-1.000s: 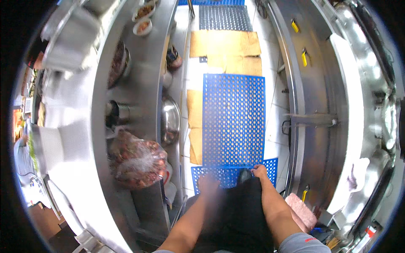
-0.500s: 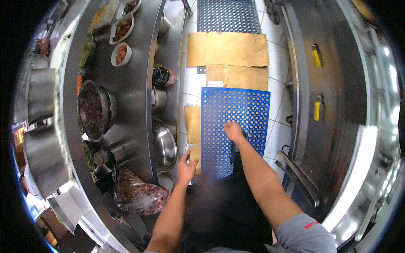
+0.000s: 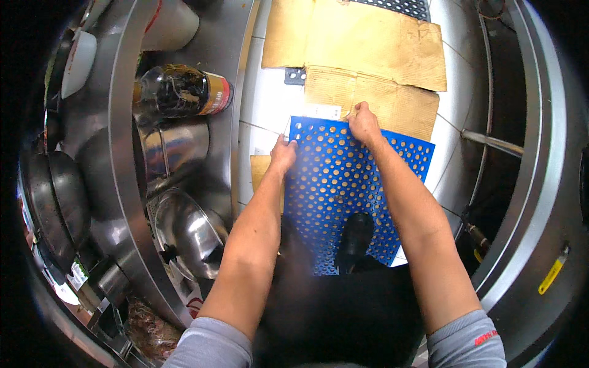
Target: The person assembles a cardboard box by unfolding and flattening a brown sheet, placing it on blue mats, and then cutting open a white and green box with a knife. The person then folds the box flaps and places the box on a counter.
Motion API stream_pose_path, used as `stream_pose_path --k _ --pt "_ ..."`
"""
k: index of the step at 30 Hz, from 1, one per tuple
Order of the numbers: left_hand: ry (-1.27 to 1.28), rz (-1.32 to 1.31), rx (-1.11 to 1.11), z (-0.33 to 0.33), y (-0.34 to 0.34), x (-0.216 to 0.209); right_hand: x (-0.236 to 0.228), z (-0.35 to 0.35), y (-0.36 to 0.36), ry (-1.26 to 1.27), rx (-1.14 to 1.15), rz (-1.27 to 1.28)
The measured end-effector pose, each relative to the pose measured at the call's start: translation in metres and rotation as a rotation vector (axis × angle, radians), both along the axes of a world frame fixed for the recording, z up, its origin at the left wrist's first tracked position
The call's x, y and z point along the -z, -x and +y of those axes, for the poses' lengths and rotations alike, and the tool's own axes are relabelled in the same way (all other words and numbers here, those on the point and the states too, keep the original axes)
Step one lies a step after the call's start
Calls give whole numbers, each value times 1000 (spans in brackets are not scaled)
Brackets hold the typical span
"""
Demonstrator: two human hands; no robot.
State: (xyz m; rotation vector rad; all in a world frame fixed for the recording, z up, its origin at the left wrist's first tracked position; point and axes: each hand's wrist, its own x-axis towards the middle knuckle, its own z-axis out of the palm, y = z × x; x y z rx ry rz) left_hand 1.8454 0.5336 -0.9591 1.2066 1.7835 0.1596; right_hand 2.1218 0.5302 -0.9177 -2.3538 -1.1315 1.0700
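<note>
A blue floor mat (image 3: 328, 184) full of round holes lies in front of me. At its left edge, near the far left corner, my left hand (image 3: 284, 156) has its fingers closed on the rim. My right hand (image 3: 366, 126) grips the far edge, thumb and fingers pinched round it. Brown cardboard (image 3: 362, 46) lies flat beyond the mat, and more cardboard shows through its holes. A black shoe (image 3: 356, 236) stands on the mat's near part.
To the left, a steel counter's lower shelf holds a dark bottle (image 3: 184, 92), a steel pot (image 3: 178, 147) and a shiny steel bowl (image 3: 190, 230). White floor tiles (image 3: 264, 92) border the cardboard. A metal pipe (image 3: 494, 142) and a yellow-handled tool (image 3: 554, 273) are at right.
I have bent lower, so the floor looks nearer. Both hands have reached forward; the left has come to the mat's left edge, the right to its far edge.
</note>
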Motion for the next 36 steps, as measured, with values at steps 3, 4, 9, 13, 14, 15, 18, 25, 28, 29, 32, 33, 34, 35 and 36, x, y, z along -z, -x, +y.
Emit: stream_pose_path --k 3,4,9,13,14,15,18,25,28,29,32,33,34,35,36 --pt "40 -57 -44 -19 -24 -16 36 6 -19 5 162 89" --pt "-38 40 -30 -29 -49 -49 46 6 -34 53 214 58" --pt "-612 98 -86 -115 -64 -139 -15 51 7 189 227 931" --pt "-591 153 -119 -120 -62 -155 -82 92 105 102 -181 1174" --pt "-565 155 -108 -108 -67 -147 -55 98 115 -36 -327 842" --pt "-570 169 -45 -93 -70 -133 -25 103 119 -161 -455 500" --pt "-392 179 67 -49 -55 -71 17 108 112 -79 -728 167" --pt "-482 -121 -312 44 21 10 -3 66 91 22 -738 284" --pt "-173 -492 -370 67 19 9 -25 65 83 27 -744 301" --pt "-28 -627 -345 76 15 -9 -34 61 78 4 -772 305" --pt "226 -634 -132 78 34 -21 -46 48 75 -71 -817 283" --pt "252 -623 -32 76 42 -12 -48 44 73 -93 -818 270" --pt "296 -506 34 70 22 -38 -48 41 68 -96 -795 257" --pt "217 -477 120 65 18 -51 -51 39 69 -109 -787 253" --pt "173 -561 95 60 15 -46 -55 38 70 -122 -781 249"
